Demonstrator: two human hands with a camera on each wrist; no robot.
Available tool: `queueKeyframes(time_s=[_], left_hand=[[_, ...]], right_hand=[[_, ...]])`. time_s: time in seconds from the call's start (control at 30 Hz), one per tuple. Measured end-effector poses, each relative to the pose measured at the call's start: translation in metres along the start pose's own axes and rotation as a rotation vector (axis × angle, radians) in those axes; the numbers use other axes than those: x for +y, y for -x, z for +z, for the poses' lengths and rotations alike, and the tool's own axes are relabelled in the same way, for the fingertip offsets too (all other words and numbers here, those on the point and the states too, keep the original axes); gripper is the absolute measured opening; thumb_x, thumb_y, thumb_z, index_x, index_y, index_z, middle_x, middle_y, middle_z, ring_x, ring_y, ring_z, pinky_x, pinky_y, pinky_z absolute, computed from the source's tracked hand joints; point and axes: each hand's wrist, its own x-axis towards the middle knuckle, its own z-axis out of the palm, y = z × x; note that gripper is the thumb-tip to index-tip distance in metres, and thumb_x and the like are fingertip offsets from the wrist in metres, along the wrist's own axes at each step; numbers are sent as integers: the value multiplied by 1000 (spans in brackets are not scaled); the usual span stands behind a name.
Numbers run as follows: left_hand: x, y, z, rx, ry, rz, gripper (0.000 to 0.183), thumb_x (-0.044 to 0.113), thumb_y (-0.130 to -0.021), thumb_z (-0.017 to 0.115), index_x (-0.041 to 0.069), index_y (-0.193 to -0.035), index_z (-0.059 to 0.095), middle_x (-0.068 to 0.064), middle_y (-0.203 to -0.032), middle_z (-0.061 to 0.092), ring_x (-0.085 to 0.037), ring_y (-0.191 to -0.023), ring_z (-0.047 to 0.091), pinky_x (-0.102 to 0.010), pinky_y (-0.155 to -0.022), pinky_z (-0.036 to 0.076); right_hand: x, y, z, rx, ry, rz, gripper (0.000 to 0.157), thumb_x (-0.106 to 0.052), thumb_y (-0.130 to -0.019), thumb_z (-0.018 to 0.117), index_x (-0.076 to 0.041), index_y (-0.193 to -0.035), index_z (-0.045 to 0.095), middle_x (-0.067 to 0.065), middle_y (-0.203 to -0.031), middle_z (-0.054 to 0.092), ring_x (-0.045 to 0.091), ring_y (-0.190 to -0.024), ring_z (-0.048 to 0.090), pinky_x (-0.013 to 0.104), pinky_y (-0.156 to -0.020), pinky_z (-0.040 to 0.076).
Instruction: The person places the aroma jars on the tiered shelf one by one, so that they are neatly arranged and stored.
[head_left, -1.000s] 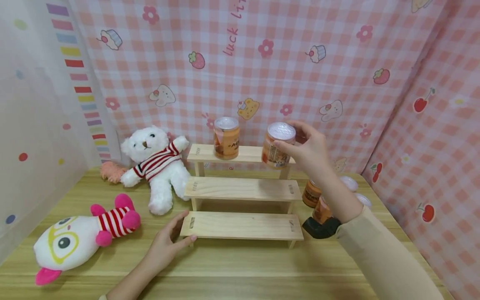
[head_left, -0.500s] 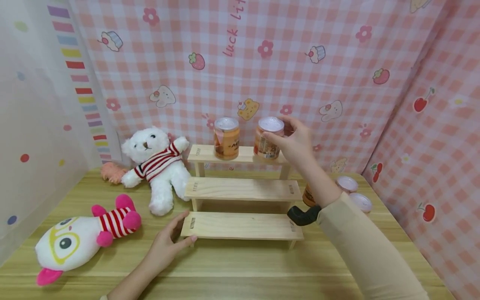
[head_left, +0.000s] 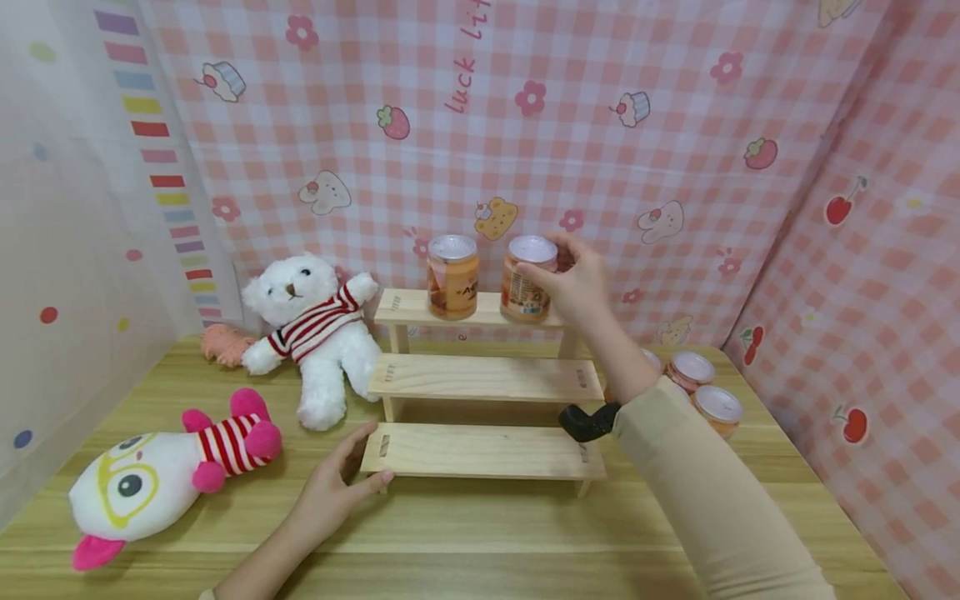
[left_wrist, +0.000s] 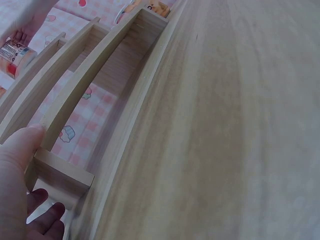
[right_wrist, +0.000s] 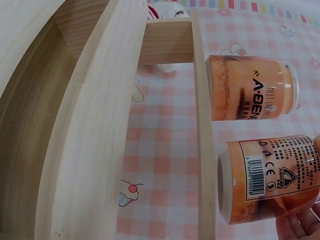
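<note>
A three-step wooden display stand [head_left: 480, 377] stands on the table. My left hand [head_left: 333, 487] grips the left end of its lowest step, the thumb at the front edge and the other fingers around the end. My right hand [head_left: 583, 279] holds an orange printed can [head_left: 527, 300] with a pale lid, upright at the top step. In the right wrist view the held can [right_wrist: 267, 177] shows a barcode, and its base is close to the top step's edge. A second orange can [head_left: 452, 287] stands upright to its left on that same step.
Several more lidded cans [head_left: 717, 407] stand on the table right of the stand, partly behind my right forearm. Left of the stand sits a white teddy bear [head_left: 322, 333] in a striped sweater. A white and pink plush toy [head_left: 142, 483] lies nearer. A checked cloth [head_left: 570, 150] hangs behind.
My right hand has moved the can leftward and down to the top step, closer to the other can. My left hand has stayed on the lowest step.
</note>
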Motion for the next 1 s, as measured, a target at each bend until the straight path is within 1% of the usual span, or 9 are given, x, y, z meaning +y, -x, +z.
queueKeyframes(time_s=[0.1, 0.13, 0.33, 0.5, 0.67, 0.8, 0.9, 1.0], left_hand=[[2, 0, 0, -1, 3, -4, 71, 12, -82, 77, -1, -141, 41, -18, -125, 58, -29, -121, 48, -43, -107, 33], [2, 0, 0, -1, 3, -2, 71, 12, -82, 77, -1, -141, 41, -18, -125, 58, -29, -121, 48, -46, -107, 32], [3, 0, -1, 1, -19, -23, 72, 14, -81, 78, 0, -141, 41, -17, -126, 58, -29, -122, 48, -46, -106, 32], [3, 0, -2, 2, -15, -22, 73, 14, -81, 78, 0, -142, 40, -19, -127, 57, -29, -123, 47, -45, -106, 32], [1, -1, -1, 1, -15, -21, 73, 14, -81, 78, -1, -142, 40, -17, -125, 58, -29, -122, 48, -44, -106, 33], [-1, -1, -1, 0, -12, -20, 74, 15, -81, 79, -1, -142, 40, -16, -124, 59, -28, -121, 49, -43, -106, 32], [-2, -1, -1, 4, -13, -12, 74, 14, -81, 78, -1, -142, 40, -16, -123, 59, -28, -120, 49, -44, -106, 32], [-2, -1, -1, 5, -15, -9, 74, 14, -80, 79, -2, -142, 40, -17, -123, 58, -29, -120, 49, -45, -106, 33]], right_hand=[[2, 0, 2, 1, -3, 6, 52, -21, -78, 82, -2, -121, 61, 10, -110, 63, 20, -97, 58, 31, -83, 51], [3, 0, 3, 2, 1, 8, 53, -22, -78, 82, -2, -122, 60, 10, -110, 63, 20, -97, 58, 31, -83, 51], [4, -1, 3, 2, 11, 20, 55, -24, -78, 82, -3, -124, 60, 10, -110, 62, 21, -97, 58, 32, -83, 51], [3, -1, 2, -23, 13, 47, 59, -29, -79, 81, -5, -127, 58, 10, -113, 61, 22, -99, 56, 33, -85, 50], [2, 1, 0, -47, 14, 59, 65, -31, -80, 79, -5, -133, 53, 10, -118, 60, 22, -103, 56, 35, -89, 49], [4, 5, -4, -49, 20, 56, 70, -31, -81, 79, -7, -139, 49, 11, -124, 58, 24, -110, 54, 35, -97, 45], [6, 11, -8, -44, 29, 44, 72, -29, -81, 79, -8, -141, 46, 11, -128, 56, 24, -115, 52, 33, -101, 42], [9, 19, -13, -33, 42, 49, 73, -29, -80, 79, -9, -142, 46, 10, -131, 54, 24, -118, 51, 32, -102, 41]])
